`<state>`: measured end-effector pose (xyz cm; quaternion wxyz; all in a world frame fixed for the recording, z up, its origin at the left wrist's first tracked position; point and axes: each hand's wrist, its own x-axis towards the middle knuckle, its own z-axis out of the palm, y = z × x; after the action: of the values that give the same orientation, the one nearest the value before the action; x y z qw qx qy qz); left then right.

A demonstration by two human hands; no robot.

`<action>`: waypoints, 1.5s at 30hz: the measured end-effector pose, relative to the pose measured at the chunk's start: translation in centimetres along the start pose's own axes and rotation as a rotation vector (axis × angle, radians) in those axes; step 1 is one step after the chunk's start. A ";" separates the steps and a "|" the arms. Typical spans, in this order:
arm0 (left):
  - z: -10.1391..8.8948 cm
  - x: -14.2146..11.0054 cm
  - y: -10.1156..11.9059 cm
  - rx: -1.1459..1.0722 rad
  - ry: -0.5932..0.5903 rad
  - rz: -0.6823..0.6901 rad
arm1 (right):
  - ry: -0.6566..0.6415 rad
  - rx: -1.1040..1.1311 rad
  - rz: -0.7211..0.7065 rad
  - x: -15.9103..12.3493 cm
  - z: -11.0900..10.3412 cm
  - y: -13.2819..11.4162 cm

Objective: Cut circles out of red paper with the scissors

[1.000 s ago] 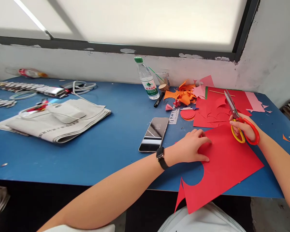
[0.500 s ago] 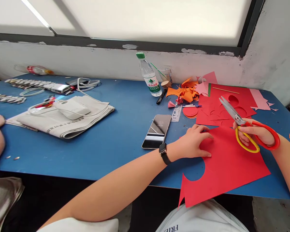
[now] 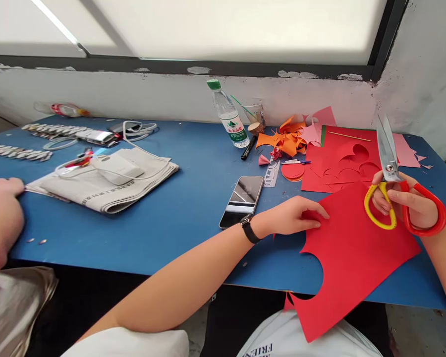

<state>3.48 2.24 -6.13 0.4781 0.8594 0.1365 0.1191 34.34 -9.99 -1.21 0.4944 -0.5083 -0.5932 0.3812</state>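
My right hand [image 3: 401,198] holds scissors [image 3: 389,157] with one yellow and one red handle loop. The blades point up and away, only slightly apart, above the paper. A large sheet of red paper [image 3: 351,253] lies tilted at the table's front edge, its near corner hanging over my lap. Rounded notches are cut into its left side. My left hand [image 3: 293,215], a black watch [image 3: 248,229] on its wrist, grips the sheet's upper left edge. Its thumb and forefinger are on top; the other fingers are partly hidden.
Beyond lie cut red paper [image 3: 315,171], orange scraps [image 3: 288,144], red circles [image 3: 293,171], a phone [image 3: 241,201], a pen [image 3: 249,148] and a water bottle [image 3: 232,121]. Leftward are folded newspaper [image 3: 100,191], a white charger [image 3: 118,168] and another person's hand [image 3: 3,218].
The red sheet has turned, its near corner swinging right and further over the edge. My right hand has moved right, and the scissors now point more upright. My left hand stays at the sheet.
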 end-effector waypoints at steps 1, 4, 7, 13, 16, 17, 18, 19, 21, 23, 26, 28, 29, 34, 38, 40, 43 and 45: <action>-0.1 0.0 0.0 -0.005 0.040 -0.019 | -0.002 0.044 -0.012 -0.2 0.1 0.3; -0.4 0.0 0.0 -0.006 0.230 -0.096 | 0.102 0.041 -0.047 -1.0 0.4 1.2; -0.6 0.0 0.2 -0.047 0.450 -0.184 | 0.271 -0.139 -0.059 -1.9 0.7 2.0; -0.1 -0.1 0.2 -0.255 0.790 -0.322 | 0.320 -0.349 0.011 -3.2 1.9 3.1; 0.6 -0.3 0.1 -0.389 0.800 -0.384 | 0.308 -0.350 0.040 -3.4 2.5 3.5; 0.8 -0.3 0.0 -0.433 0.776 -0.401 | 0.297 -0.341 0.061 -3.4 2.6 3.7; 1.0 -0.4 0.0 -0.474 0.741 -0.417 | 0.289 -0.334 0.081 -3.4 2.7 3.8; 1.2 -0.4 0.0 -0.508 0.700 -0.430 | 0.286 -0.333 0.099 -3.4 2.7 3.9; 1.4 -0.5 0.1 -0.543 0.601 -0.451 | 0.292 -0.339 0.119 -3.3 2.6 4.1; 1.4 -0.6 0.4 -0.544 0.498 -0.465 | 0.305 -0.341 0.134 -3.1 2.3 4.1; 0.7 -0.9 1.1 -0.484 0.301 -0.457 | 0.306 -0.321 0.144 -2.9 2.0 4.1; 0.2 -1.0 1.5 -0.329 0.105 -0.389 | 0.289 -0.290 0.141 -2.8 2.0 4.1; 0.0 -1.0 1.5 -0.255 0.027 -0.344 | 0.275 -0.276 0.134 -2.7 2.1 4.2; 0.1 -0.8 1.6 -0.197 0.020 -0.242 | 0.212 -0.283 0.096 -2.5 2.6 4.3; 0.6 -0.8 1.7 -0.171 0.343 -0.222 | 0.201 -0.297 0.074 -2.8 3.2 4.0; 0.6 -1.0 1.8 -0.156 0.526 -0.237 | 0.209 -0.320 0.062 -3.1 3.6 3.7; 0.7 -1.2 2.0 -0.186 0.827 -0.233 | 0.205 -0.355 0.062 -3.4 4.2 3.4; 0.7 -1.3 2.3 -0.268 0.960 -0.182 | 0.187 -0.365 0.078 -3.4 4.6 3.5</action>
<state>2.79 0.06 -4.65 0.4761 0.6235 0.3989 0.4748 30.63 -12.46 -6.23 0.4319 -0.6450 -0.5840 0.2373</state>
